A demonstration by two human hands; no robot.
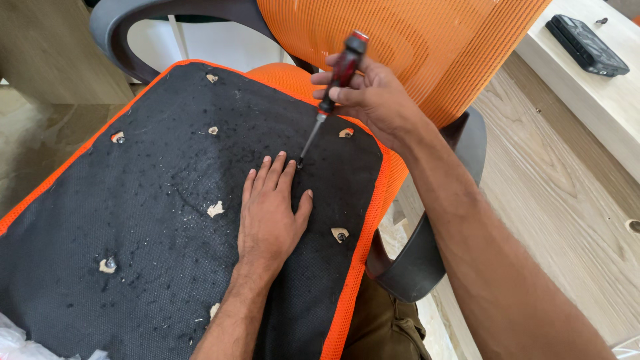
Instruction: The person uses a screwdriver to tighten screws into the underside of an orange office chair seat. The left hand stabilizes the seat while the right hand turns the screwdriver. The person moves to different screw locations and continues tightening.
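Observation:
An upturned orange chair seat with a black fabric underside (147,200) fills the left and middle of the head view. My left hand (270,213) lies flat on that fabric, fingers together and pointing away from me. My right hand (373,100) grips a screwdriver with a red and black handle (337,83). Its tip rests on the fabric just beyond my left fingertips, at a screw spot. Several small torn holes with pale wood showing dot the fabric, such as one hole (340,234) right of my left thumb.
The orange mesh chair back (427,40) stands behind the seat, with a dark grey armrest (417,267) at the right. A black box-shaped device (587,45) lies on a pale bench at top right. Clear plastic wrap (13,340) shows at the bottom left corner.

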